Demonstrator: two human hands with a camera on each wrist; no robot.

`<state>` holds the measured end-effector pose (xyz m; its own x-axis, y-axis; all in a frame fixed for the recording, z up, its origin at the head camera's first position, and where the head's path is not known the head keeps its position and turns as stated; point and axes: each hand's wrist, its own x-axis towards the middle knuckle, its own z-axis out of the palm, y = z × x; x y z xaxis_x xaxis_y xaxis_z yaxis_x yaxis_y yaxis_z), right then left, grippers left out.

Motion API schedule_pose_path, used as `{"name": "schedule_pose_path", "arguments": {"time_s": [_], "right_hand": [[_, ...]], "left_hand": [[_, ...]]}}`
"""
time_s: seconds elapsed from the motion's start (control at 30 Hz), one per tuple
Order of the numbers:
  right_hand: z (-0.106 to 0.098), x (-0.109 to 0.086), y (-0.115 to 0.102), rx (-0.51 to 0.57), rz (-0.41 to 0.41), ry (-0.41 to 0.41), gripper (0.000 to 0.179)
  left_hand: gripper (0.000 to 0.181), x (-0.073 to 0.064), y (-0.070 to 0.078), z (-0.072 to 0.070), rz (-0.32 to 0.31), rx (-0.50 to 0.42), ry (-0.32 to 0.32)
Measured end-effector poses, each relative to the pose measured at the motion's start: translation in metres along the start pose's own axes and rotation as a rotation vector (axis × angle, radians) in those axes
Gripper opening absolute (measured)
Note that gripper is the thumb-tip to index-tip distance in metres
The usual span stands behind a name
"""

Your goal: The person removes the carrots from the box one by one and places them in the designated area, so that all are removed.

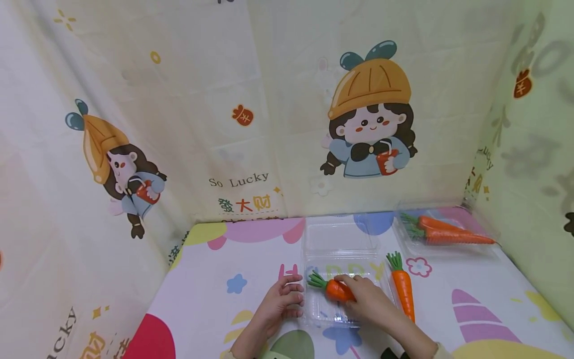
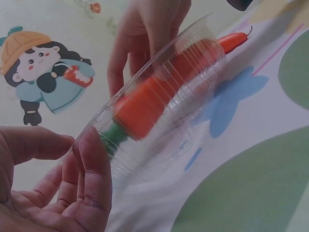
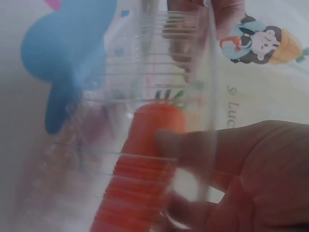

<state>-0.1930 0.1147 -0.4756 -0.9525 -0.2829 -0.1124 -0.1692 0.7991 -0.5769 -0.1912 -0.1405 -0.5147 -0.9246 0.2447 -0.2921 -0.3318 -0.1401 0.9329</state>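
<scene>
A clear plastic box (image 1: 320, 317) with its lid (image 1: 341, 238) folded back lies on the table. My left hand (image 1: 283, 303) is at its left side; thumb and fingertip pinch the rim in the left wrist view. Inside the box, my right hand (image 1: 368, 298) grips an orange toy carrot (image 1: 339, 291), fingers over its thick end. Green leaves on this carrot point left, towards my left hand. Its red-orange tip (image 2: 234, 42) shows past the box wall in the left wrist view. Through the ribbed wall, the right wrist view shows my right thumb against the carrot (image 3: 145, 140).
Just right of the box lies another carrot (image 1: 403, 289), leaves pointing away. At the back right stands a second clear box (image 1: 417, 249) with carrots in it. A printed cloth (image 1: 287, 75) hangs behind the table, with more on both sides.
</scene>
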Motion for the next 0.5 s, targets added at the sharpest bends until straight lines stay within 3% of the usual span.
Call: {"name": "schedule_pose_path", "arguments": {"time_s": [0.3,0.5], "right_hand": [[-0.014,-0.004,-0.003,0.11,-0.065,0.013,0.057],[-0.023,-0.004,-0.006,0.191,-0.06,0.018,0.06]], "left_hand": [[0.056,-0.001,-0.001,0.0,0.014,-0.012,-0.01],[0.054,-0.001,0.0,0.001,0.016,-0.015,-0.009]]}}
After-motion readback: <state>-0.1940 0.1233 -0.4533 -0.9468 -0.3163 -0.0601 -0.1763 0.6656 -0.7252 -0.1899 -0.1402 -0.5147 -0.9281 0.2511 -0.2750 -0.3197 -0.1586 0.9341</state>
